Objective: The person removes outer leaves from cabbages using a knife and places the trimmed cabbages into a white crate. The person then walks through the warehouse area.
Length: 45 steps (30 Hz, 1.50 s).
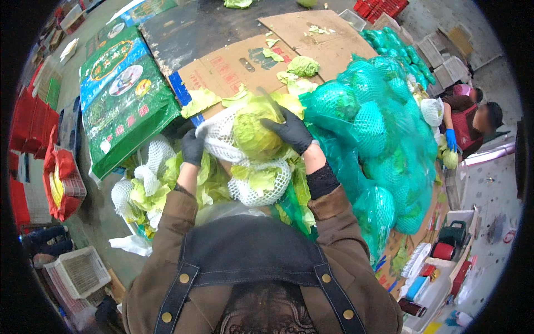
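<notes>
A pale green head of lettuce [256,132] sits before me, partly inside a white foam net sleeve [221,129]. My left hand [192,148], in a black glove, grips the sleeve's edge. The black-gloved right hand [294,130] is at the lettuce's right side, thumb against the leaves. From this hand a thin, blurred knife blade [271,102] extends up and left; its handle is hidden. Just below lies another netted lettuce [260,181]. Loose trimmed leaves and foam sleeves [146,179] fill the space by my left forearm.
Green plastic bags of netted heads [375,137] are piled on the right. Flattened cardboard [233,62] with leaf scraps covers the table beyond. A green printed sack [125,100] lies left. At far right are a person [463,112] and a tray of tools [442,267].
</notes>
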Tool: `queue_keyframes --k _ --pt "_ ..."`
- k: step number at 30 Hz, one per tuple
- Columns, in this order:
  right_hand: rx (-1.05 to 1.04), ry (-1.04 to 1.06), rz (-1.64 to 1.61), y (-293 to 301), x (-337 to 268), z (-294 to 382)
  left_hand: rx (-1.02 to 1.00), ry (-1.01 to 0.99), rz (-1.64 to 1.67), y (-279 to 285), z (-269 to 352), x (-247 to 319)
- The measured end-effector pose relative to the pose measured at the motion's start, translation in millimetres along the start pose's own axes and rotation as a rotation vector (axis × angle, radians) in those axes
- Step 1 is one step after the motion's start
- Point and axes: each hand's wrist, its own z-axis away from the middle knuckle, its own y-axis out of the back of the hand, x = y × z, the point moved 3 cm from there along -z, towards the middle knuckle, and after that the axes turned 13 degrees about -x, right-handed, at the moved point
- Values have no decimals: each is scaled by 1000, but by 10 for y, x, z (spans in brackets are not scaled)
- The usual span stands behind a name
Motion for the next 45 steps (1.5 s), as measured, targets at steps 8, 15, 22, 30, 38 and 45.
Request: queue_keyframes --k 8,15,22,30,38,45 --pt "81 -47 -436 -67 51 218 -510 -57 326 -712 872 654" --pt "-34 -131 -368 -630 -420 940 -125 -309 -5 -472 884 723" --pt "211 207 216 -493 -344 995 -422 -340 -58 34 544 953" --pt "165 190 242 -762 -107 1063 -389 -464 -503 -150 717 1180" --pt "69 -33 305 -847 -14 1016 -243 -539 -519 -307 770 1150" --pt "-78 -189 308 -857 51 650 -230 -526 -585 -400 761 1243"
